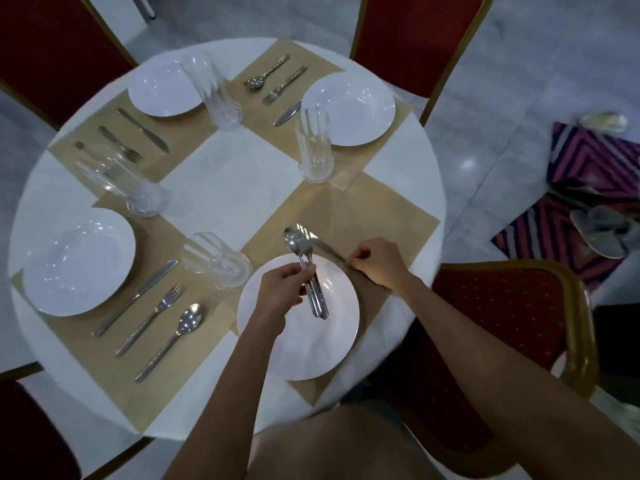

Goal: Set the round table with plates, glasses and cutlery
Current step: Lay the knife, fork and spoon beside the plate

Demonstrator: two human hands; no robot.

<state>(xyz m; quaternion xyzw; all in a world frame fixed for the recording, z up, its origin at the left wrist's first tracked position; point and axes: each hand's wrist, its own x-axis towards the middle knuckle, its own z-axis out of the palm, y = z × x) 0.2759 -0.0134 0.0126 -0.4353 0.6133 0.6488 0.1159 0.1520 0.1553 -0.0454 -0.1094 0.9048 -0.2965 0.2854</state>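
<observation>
While you are placing the stiff, slick knife at the plate's one o'clock:
right hand is pinching its handle; left hand is gripping spoon and fork.

The floor is pale grey polished stone, glossy, with a bright spot of reflected light at the right. 4 seats in dark red padding and gold-coloured frames show: the far-left chair, far-right chair, near-right chair and near-left chair. A striped rug in pink and navy lies at the right, with grey slippers on it.
</observation>
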